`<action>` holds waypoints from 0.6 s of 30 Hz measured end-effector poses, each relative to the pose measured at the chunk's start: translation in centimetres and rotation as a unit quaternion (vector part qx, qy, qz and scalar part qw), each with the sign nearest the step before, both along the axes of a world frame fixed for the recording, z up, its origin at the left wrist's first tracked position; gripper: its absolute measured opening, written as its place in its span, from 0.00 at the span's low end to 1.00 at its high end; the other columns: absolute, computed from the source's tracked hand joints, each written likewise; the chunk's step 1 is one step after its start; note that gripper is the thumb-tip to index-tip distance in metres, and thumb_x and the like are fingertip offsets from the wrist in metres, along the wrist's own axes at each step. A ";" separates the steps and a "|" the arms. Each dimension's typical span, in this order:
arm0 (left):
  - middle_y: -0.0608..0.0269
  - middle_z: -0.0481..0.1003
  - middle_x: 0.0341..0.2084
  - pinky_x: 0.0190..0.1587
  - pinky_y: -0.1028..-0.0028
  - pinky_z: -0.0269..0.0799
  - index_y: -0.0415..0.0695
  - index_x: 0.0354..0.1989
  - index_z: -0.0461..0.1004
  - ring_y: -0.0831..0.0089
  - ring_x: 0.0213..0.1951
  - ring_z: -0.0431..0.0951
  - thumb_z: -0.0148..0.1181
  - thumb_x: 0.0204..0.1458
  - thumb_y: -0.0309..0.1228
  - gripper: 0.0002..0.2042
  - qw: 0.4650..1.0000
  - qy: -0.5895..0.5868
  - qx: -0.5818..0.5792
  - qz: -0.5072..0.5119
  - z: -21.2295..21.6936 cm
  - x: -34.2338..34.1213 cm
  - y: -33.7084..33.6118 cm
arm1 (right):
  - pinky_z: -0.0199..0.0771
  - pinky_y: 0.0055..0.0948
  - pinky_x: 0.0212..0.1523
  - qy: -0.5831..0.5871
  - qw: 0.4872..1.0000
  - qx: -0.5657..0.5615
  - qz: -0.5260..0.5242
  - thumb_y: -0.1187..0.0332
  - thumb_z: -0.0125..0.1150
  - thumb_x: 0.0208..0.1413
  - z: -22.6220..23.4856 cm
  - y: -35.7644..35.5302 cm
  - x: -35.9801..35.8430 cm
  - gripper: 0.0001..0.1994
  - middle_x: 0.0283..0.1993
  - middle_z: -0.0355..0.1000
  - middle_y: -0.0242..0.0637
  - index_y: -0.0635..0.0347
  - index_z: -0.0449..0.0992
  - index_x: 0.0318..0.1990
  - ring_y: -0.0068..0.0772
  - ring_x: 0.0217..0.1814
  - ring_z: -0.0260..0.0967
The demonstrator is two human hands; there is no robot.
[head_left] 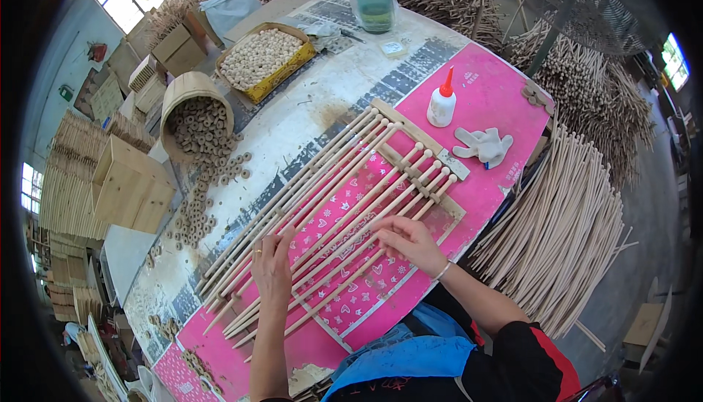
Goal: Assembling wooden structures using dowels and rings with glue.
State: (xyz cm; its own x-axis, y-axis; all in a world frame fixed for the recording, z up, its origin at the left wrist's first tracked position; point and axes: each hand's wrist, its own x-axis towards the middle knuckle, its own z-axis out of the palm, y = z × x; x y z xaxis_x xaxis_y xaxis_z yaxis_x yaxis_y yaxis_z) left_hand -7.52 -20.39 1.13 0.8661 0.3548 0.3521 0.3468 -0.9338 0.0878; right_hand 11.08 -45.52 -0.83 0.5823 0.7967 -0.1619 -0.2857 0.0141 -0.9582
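Several pale wooden sticks (329, 228) with round ball ends lie side by side, slanting across a wooden frame (448, 159) on the pink sheet. Over their lower left part is my left hand (273, 274), its fingers bent and drawn together among the sticks. What those fingers hold, if anything, is hidden. Farther right, my right hand (414, 244) hovers at the sticks nearest me, thumb and fingers loosely apart with no object visible in them. Small wooden balls (452, 179) cap the sticks' far ends.
Wooden rings (201, 127) spill from a tipped bucket (179, 91) at left. Behind stands a yellow tray (282, 72) of wooden balls. A glue bottle (441, 102) and a white glove (483, 146) lie beyond the sticks. A large stick bundle (556, 233) fills the right side.
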 end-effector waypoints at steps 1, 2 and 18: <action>0.62 0.73 0.36 0.43 0.63 0.73 0.49 0.53 0.82 0.62 0.40 0.75 0.60 0.52 0.17 0.21 1.000 -0.015 -0.004 -0.008 2.0 -0.5 -1.2 | 0.67 0.14 0.27 0.017 1.000 0.010 0.013 0.59 0.59 0.72 0.6 1.2 -0.3 0.20 0.35 0.76 0.26 0.60 0.74 0.63 0.12 0.31 0.72; 0.62 0.73 0.35 0.41 0.63 0.73 0.47 0.52 0.83 0.61 0.39 0.75 0.61 0.52 0.16 0.19 0.999 -0.030 -0.008 -0.016 3.4 -0.8 -2.3 | 0.67 0.14 0.27 0.033 0.999 0.020 0.027 0.59 0.58 0.72 1.0 2.2 -0.7 0.22 0.35 0.76 0.26 0.60 0.72 0.67 0.12 0.32 0.71; 0.53 0.79 0.45 0.43 0.59 0.77 0.46 0.64 0.74 0.56 0.43 0.81 0.65 0.54 0.22 0.26 0.965 0.021 -0.243 0.100 6.8 -17.1 -4.1 | 0.67 0.15 0.24 0.166 0.982 0.061 -0.063 0.58 0.55 0.74 2.0 4.8 -1.5 0.13 0.26 0.74 0.24 0.57 0.80 0.44 0.14 0.24 0.69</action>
